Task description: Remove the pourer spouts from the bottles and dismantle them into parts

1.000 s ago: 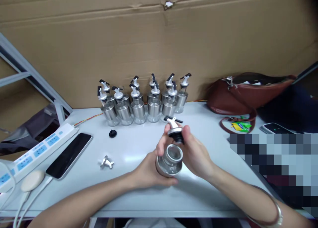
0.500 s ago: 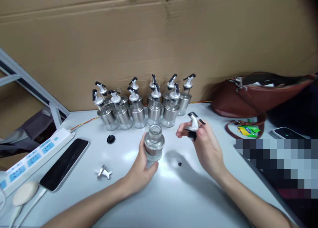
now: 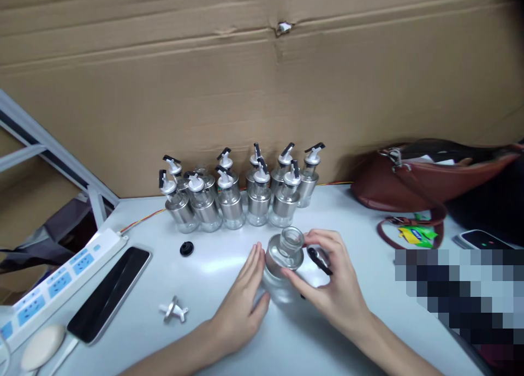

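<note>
Far left, power strip (image 3: 70,275), phone (image 3: 109,293). Metal spout (image 3: 174,310) and black stopper (image 3: 186,249) loose on table (image 3: 216,275), then standing bottles (image 3: 232,207) in two rows. Left hand (image 3: 241,309) — fingers straight, holding nothing, beside the open bottle (image 3: 280,261), contact unclear. Bottle upright between the hands. Right hand (image 3: 341,288) — half-curled round the pourer (image 3: 320,260), thumb against bottle. Brown bag (image 3: 388,185) far right.

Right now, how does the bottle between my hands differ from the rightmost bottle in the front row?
The bottle between your hands has an open neck, while the front-row bottle is topped by a silvery spout with a black lever. The bottle between your hands sits nearer you, with your right hand against it; the front-row bottle stands among others, touched by neither hand. Both have clear glass.
</note>
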Motion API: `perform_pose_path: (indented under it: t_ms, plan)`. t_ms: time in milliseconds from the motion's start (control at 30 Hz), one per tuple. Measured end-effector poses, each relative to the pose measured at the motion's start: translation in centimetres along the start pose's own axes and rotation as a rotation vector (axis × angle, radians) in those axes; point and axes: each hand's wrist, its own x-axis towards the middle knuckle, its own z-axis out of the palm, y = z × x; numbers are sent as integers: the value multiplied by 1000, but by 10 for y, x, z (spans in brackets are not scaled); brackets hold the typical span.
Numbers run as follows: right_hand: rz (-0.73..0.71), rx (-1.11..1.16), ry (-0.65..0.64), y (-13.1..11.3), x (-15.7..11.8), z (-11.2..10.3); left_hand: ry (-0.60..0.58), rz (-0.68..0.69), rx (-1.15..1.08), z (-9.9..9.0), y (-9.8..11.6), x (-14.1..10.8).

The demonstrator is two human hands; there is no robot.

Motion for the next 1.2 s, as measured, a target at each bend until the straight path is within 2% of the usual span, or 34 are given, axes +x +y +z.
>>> perform_pose_path:
  t_ms: [200,333,567,767,967,1067,1200]
  plan:
    - [13,-164,30,18,14,-12,-164,36,106,-9,11,3]
    - [53,-228,10,34,13,-5,-230,100,159,-12,16,3]
    - [156,-307,5,39,11,8,-196,89,199,-10,15,2]
    - [178,-379,7,41,18,-5,-169,61,183,-10,17,2]
    - [227,-406,89,61,23,-18,-144,62,170,-9,15,1]
    - [286,-373,106,70,26,-19,-144,61,167,-9,15,0]
    - [415,-167,102,75,26,-19,-149,62,164,-9,15,1]
